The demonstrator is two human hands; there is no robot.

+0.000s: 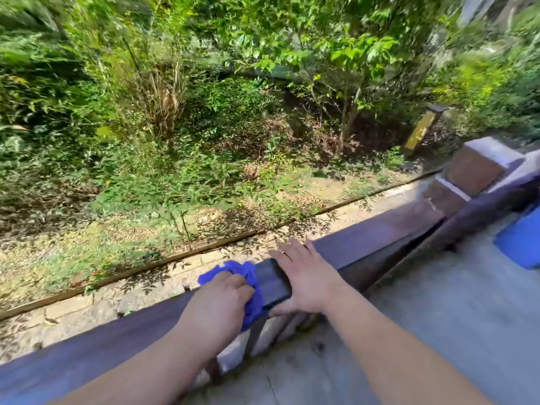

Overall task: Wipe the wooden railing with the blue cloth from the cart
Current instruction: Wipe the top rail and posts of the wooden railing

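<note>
Two bare hands, one blue cloth (253,290), one wooden railing (377,244). The railing's top rail is a dark plank whose long axis runs diagonally across the view — from the lower left edge up toward the right, where it meets a single square post (474,173) with a pale cap. A few thin dark balusters (253,336) drop from the rail beneath the hands.

The left hand (217,302) is closed over the bunched cloth, fingers curled down and pressing it onto the rail's top face; blue folds spill out beyond the knuckles on the far side and hang over the near edge. The right hand (304,277) lies just beside it on the rail, palm flat and fingers spread, thumb hooked under the near edge — gripping nothing but the wood.

One blue container (521,244) sits at the right edge on the concrete floor (423,317). Beyond the rail lie a stone-paved strip and thick green plants.
</note>
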